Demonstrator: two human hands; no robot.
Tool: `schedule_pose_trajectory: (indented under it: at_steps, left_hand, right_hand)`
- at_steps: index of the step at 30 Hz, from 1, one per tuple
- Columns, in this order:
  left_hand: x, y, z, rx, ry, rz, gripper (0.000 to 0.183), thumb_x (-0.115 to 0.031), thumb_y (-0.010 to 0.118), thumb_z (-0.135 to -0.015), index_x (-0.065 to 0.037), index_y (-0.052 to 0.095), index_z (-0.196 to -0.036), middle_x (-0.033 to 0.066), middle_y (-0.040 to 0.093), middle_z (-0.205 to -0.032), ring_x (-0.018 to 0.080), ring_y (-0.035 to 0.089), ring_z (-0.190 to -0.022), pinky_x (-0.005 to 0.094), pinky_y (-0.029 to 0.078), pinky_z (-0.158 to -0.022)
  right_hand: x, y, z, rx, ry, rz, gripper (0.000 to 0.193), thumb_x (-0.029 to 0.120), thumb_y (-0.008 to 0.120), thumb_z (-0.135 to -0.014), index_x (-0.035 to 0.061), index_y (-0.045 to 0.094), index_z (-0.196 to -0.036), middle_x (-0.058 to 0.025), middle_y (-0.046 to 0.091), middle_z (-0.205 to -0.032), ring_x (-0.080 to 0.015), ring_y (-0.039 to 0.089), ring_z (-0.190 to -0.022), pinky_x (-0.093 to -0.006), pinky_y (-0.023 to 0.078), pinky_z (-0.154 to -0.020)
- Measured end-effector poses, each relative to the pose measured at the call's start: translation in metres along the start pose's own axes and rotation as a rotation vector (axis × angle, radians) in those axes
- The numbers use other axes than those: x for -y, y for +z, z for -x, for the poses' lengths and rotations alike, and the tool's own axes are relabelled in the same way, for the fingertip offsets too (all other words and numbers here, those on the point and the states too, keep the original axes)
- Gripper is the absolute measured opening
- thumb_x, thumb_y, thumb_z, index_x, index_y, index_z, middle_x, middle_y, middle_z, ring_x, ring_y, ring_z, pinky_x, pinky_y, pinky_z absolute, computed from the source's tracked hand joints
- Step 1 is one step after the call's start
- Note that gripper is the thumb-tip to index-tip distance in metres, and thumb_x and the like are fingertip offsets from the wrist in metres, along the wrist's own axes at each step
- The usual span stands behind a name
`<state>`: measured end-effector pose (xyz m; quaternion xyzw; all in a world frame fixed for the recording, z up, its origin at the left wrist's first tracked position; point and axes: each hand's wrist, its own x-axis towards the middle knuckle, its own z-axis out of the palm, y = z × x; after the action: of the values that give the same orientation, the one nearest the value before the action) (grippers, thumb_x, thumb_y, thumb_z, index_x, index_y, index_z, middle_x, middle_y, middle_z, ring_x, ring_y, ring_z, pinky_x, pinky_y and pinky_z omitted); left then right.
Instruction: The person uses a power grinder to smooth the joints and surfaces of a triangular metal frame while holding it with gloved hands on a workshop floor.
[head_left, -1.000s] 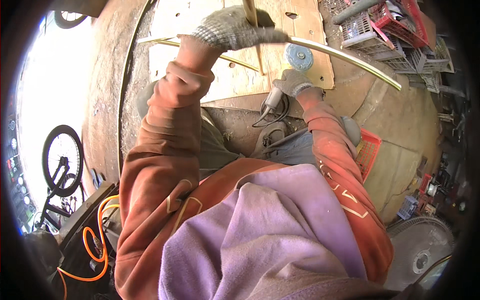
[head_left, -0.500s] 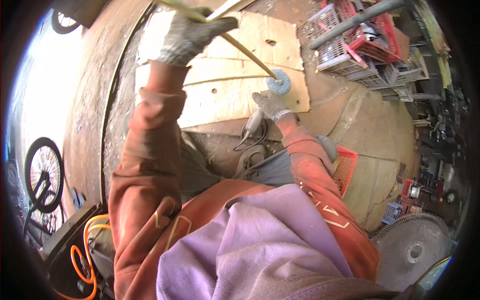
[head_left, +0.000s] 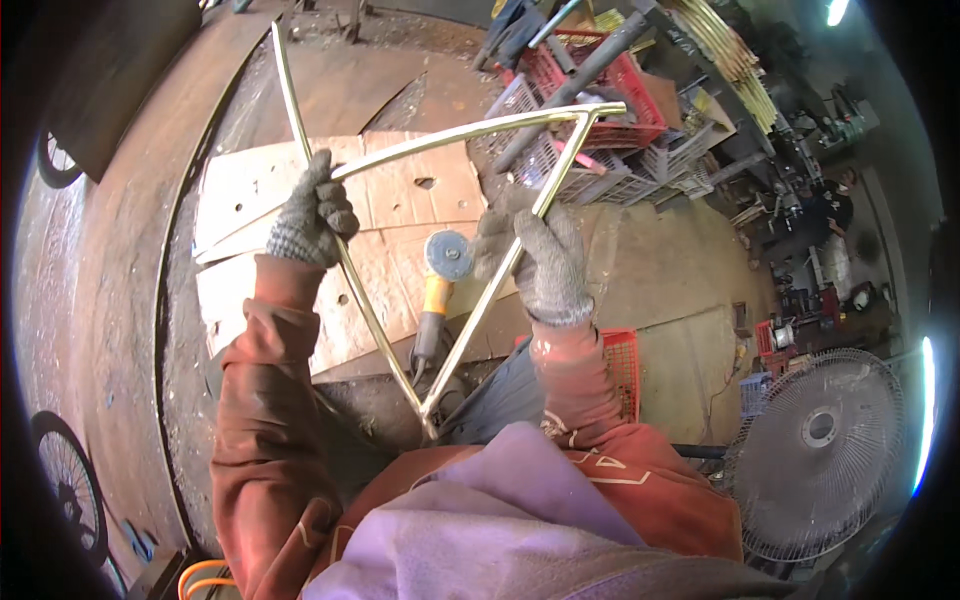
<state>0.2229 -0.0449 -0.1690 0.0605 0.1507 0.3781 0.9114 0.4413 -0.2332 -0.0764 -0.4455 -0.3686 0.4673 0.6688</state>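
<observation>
A shiny brass-coloured frame of welded metal tubes (head_left: 468, 132) is held up before me, its two long side tubes meeting in a V near my lap. My gloved left hand (head_left: 316, 212) is closed round the left tube, just below where the curved crossbar joins it. On the right tube, my gloved right hand (head_left: 550, 265) is closed, below the crossbar's other joint. Seen through the frame, an angle grinder (head_left: 436, 294) with a yellow neck and a round blue-grey disc lies at the cardboard's near edge. Neither hand touches it.
Flattened cardboard (head_left: 385, 205) with holes covers the floor ahead. Red and grey plastic crates (head_left: 640, 85) and a thick pipe stand at the far right. A red basket (head_left: 622, 370) is beside my right leg. A large fan (head_left: 815, 450) stands near right; a bicycle wheel (head_left: 70, 485) is near left.
The frame has been turned and brought nearer, its lower end away from the grinder's disc. My right hand has left its place beside the disc and taken hold of the right tube.
</observation>
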Motion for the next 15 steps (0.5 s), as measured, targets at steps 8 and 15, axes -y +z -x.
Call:
schedule_pose_trajectory:
  at_steps: [8, 15]
  left_hand:
    - [0.023, 0.011, -0.006, -0.01, -0.068, -0.068, 0.023, -0.03, 0.059, -0.101, -0.016, 0.051, -0.086, -0.0073, 0.048, -0.06, 0.0047, 0.044, -0.046, 0.0208, 0.038, -0.039]
    - [0.029, 0.007, -0.006, 0.012, -0.147, -0.084, 0.027, -0.033, 0.059, -0.101, -0.013, 0.054, -0.083, -0.0063, 0.052, -0.059, 0.0037, 0.046, -0.045, 0.0205, 0.04, -0.038]
  right_hand:
    - [0.009, -0.008, 0.042, -0.058, -0.03, 0.049, 0.025, 0.012, 0.055, -0.099, -0.0006, 0.054, -0.121, -0.0203, 0.069, -0.098, -0.031, 0.073, -0.082, -0.0403, 0.062, -0.07]
    - [0.02, 0.0, 0.061, -0.043, -0.047, 0.119, 0.028, 0.017, 0.06, -0.097, 0.0, 0.053, -0.118, -0.0206, 0.069, -0.094, -0.032, 0.072, -0.077, -0.0438, 0.062, -0.068]
